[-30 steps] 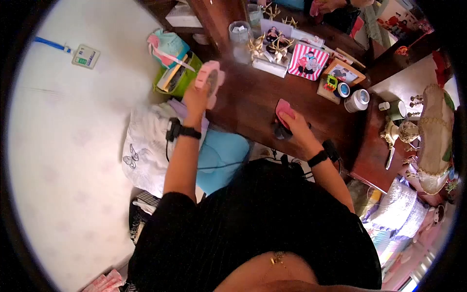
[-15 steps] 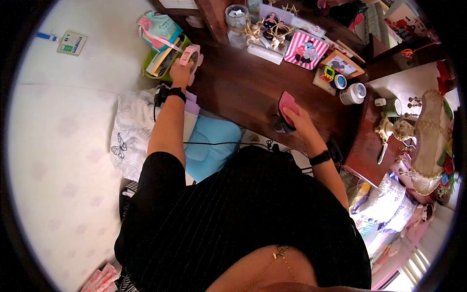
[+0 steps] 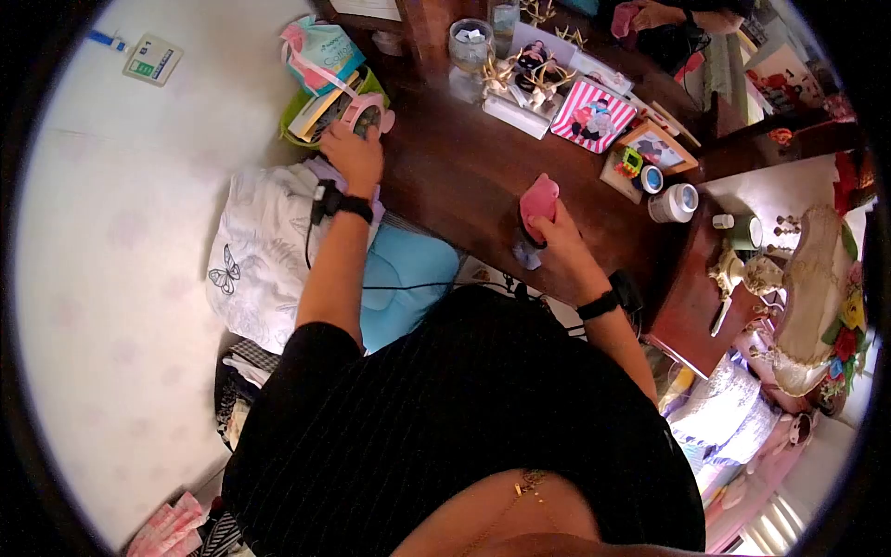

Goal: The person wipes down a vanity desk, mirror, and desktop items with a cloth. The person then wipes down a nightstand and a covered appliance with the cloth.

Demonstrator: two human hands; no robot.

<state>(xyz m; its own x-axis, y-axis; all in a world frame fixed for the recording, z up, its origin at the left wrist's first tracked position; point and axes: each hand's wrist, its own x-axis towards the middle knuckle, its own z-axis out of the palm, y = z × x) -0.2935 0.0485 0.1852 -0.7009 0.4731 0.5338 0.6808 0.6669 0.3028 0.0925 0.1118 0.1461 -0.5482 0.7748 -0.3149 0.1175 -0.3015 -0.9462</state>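
Observation:
My left hand (image 3: 353, 158) is at the near side of a green basket (image 3: 293, 130), with fingers apart and the tips at its contents. Just beyond the fingertips, a pink-framed round hand mirror (image 3: 357, 107) rests in the basket; whether a finger still touches it is hard to see. A blue-and-white packet (image 3: 325, 63) and a yellowish flat item share that basket. Over the dark wooden tabletop (image 3: 445, 172), my right hand (image 3: 561, 237) grips a pink cloth (image 3: 538, 204) with a dark edge. Something greyish (image 3: 527, 255) shows below it.
Along the back stand a glass jar (image 3: 471, 42), gold-antlered figurines (image 3: 524, 79), a striped photo frame (image 3: 594, 116), a wooden frame (image 3: 661, 148) and a white tub (image 3: 673, 202). Clothes (image 3: 255, 251) and a blue cushion (image 3: 408, 283) lie in front. A black cable (image 3: 418, 286) crosses there.
My left hand has let go of the pink mirror, leaving it in the basket, and its fingers have spread. In my right hand, the pink cloth has turned to show more of its face.

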